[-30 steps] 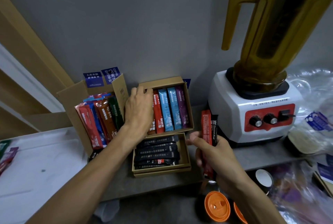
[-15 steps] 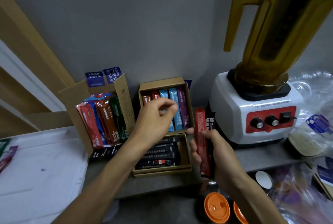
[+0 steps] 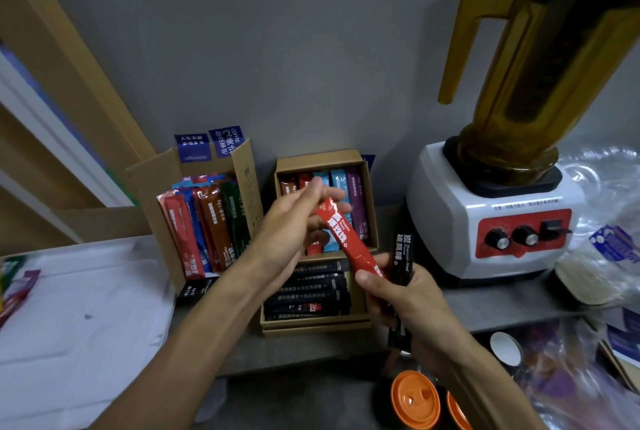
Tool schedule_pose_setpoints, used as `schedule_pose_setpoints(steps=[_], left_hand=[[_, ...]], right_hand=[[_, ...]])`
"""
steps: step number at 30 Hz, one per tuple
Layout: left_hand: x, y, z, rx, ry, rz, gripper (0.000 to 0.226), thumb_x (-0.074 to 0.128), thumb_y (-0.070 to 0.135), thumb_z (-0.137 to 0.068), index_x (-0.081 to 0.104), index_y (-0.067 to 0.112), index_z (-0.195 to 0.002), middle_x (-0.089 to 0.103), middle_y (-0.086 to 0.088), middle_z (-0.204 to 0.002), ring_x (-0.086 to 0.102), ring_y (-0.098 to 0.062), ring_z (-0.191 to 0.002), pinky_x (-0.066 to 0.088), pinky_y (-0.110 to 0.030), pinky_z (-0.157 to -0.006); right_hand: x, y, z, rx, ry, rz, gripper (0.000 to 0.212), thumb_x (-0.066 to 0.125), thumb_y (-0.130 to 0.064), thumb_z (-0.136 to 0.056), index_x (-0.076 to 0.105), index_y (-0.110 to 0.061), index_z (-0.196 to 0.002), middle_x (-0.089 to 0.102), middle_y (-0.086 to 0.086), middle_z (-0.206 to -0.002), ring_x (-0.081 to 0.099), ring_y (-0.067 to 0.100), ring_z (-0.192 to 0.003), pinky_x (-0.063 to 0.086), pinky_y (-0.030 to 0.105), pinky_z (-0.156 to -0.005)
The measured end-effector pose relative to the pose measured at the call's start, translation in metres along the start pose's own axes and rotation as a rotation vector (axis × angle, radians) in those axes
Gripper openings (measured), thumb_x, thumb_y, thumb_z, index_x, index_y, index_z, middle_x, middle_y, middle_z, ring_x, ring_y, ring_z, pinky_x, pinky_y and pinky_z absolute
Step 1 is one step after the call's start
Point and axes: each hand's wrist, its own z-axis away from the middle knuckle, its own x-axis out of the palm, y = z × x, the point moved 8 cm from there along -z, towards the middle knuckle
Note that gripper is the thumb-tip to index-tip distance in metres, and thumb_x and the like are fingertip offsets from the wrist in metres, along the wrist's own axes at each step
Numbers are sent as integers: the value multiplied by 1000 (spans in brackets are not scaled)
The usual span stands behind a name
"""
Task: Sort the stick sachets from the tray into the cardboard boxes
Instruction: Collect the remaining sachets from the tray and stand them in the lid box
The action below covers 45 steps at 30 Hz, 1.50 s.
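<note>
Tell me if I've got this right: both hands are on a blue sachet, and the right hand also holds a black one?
Not quite. The head view shows the sachet shared between the left hand and the right hand is red, not blue. The rest holds: the right hand also grips a black sachet.

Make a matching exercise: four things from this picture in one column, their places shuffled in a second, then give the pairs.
1. red sachet
2. black sachet
3. blender
4. orange lid

A. standing at the right, against the wall
B. low in the picture, below the hands
C. pinched at its two ends by both hands
D. upright in the right hand only

Pairs: 1-C, 2-D, 3-A, 4-B. The left hand takes the red sachet's top.
</note>
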Motion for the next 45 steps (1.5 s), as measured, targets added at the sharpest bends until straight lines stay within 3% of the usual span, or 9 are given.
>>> schedule_pose_setpoints(steps=[10,13,17,20,23,28,33,38,45], left_hand=[[-28,13,2,132,128,-189,12,65,22,-93,70,18,-103,73,1,-95,72,-12,-91,57,-21,-69],[-35,34,13,379,212,-751,17,61,29,-95,67,25,-111,65,12,-107,63,-3,-96,50,-16,-78],[13,23,19,456,-172,-1247,26,55,45,-93,67,36,-114,60,19,-107,45,-1,-101,38,-28,-92],[20,5,7,234,-279,-1046,12,64,37,-93,65,37,-105,63,11,-101,57,-3,-94,51,-30,-83],[14,-2,-19,151,-98,-802,7,70,25,-91,65,30,-94,67,6,-86,67,-7,-74,57,-30,-68],[9,-20,-74,14,173,-608,11,65,28,-95,59,26,-87,71,2,-86,71,-14,-86,57,-32,-79],[14,-29,-97,46,294,-651,23,64,22,-96,57,25,-75,73,-5,-87,72,-17,-84,58,-34,-82],[14,-36,-97,98,335,-593,19,68,20,-94,58,24,-78,72,-1,-72,72,-9,-64,59,-27,-68],[16,-29,-91,164,303,-743,19,67,32,-94,62,19,-81,66,4,-74,65,-6,-67,50,-20,-60]], right_hand=[[-9,-4,4,-55,75,-84,31,69,-25,-80,68,-6,-104,62,1,-66,53,13,-58,37,27,-55],[-25,-9,4,-98,171,-123,29,69,-18,-85,67,-4,-111,61,1,-64,56,12,-58,44,21,-51],[-25,-25,-2,-195,166,4,14,69,-8,-89,72,-6,-102,63,2,-62,55,9,-54,44,17,-47],[-24,-33,-7,-229,169,-5,13,67,-7,-90,72,-8,-102,66,0,-65,56,9,-56,45,17,-50],[-30,-34,-12,-225,225,-42,19,62,-14,-95,69,-12,-112,76,-1,-85,60,10,-59,49,23,-60],[-38,-20,-16,-117,270,-161,27,58,-33,-97,64,-9,-106,56,1,-71,54,9,-55,44,27,-58],[-41,-11,-12,-52,261,-244,50,44,-54,-96,61,-11,-116,62,9,-81,55,19,-60,42,34,-62],[-48,-4,-11,-59,313,-272,34,36,-33,-104,56,-7,-112,63,11,-79,55,20,-61,42,35,-65],[-45,-12,-12,-140,324,-89,20,59,-18,-97,60,2,-101,63,10,-89,59,24,-82,47,37,-75]])
